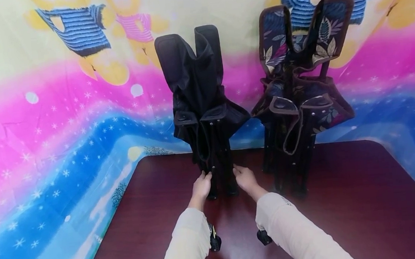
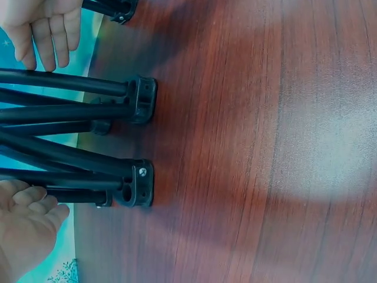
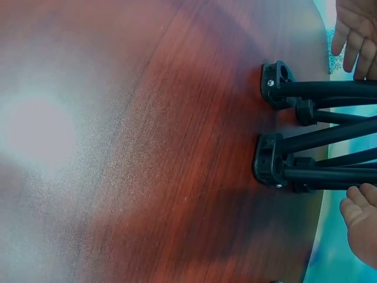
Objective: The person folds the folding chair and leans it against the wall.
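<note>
A black folding chair [image 1: 196, 84] stands folded and upright on the table, its fabric seat bunched between its sides. Low on its legs, my left hand [image 1: 201, 188] grips from the left and my right hand [image 1: 246, 178] from the right. In the left wrist view the left hand's lower fingers [image 2: 35, 203] curl beside a black tube, the thumb out of frame. The right wrist view shows the right hand [image 3: 362, 221] against the outer tube. Black plastic feet [image 3: 269, 159] of the chair rest on the tabletop.
A second folded chair [image 1: 324, 55], with leafy patterned fabric and brown trim, stands to the right. Dark red-brown wood forms the tabletop [image 1: 146, 235]. Behind it hangs a bright printed cloth [image 1: 61, 131] with bears and snowflakes.
</note>
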A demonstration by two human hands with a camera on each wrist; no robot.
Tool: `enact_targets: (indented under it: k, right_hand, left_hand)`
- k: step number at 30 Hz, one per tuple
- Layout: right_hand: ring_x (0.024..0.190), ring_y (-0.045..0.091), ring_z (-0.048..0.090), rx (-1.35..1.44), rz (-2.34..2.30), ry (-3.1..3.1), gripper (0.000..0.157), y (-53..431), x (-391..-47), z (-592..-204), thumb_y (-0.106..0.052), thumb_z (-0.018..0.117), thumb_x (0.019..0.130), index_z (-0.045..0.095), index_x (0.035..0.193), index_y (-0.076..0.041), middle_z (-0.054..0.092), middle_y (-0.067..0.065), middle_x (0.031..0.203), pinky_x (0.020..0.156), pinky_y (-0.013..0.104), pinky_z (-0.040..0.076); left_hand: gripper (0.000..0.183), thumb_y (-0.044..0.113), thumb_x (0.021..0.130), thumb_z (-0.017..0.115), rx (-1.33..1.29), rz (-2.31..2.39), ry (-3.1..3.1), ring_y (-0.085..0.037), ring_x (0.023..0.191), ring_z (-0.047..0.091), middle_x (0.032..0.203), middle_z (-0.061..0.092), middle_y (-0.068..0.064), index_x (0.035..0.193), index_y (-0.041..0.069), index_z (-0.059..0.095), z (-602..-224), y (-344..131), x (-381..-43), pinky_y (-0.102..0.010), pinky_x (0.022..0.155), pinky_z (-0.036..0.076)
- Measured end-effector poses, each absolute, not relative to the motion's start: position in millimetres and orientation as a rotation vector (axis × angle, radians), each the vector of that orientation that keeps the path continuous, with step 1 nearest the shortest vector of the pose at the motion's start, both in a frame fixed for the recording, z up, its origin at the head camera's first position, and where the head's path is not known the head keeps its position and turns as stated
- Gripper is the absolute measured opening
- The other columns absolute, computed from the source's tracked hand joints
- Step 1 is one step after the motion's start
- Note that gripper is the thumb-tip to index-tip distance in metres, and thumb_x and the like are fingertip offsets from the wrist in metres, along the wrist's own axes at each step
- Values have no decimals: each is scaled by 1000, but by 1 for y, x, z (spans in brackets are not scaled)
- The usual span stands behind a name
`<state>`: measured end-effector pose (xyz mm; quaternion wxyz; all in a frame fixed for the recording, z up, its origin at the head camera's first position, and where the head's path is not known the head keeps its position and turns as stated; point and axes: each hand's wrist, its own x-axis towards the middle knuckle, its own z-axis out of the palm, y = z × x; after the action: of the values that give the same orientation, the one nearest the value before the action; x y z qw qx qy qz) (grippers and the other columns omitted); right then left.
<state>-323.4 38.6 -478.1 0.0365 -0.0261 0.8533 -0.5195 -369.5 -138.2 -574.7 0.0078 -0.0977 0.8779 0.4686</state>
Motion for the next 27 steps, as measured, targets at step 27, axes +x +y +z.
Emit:
enact_targets:
  k: [27]
  right_hand:
    - [109,31,45,-315,-1225,2820,47,80,-282,-464,-33,43,90,45,123,0,48,19,120,90,44,35]
  left_hand:
    - [50,35,89,41,-69,1388,2800,-31,126,18,130,37,-17,129,4,40,-455,-123,-269,-51,97,21]
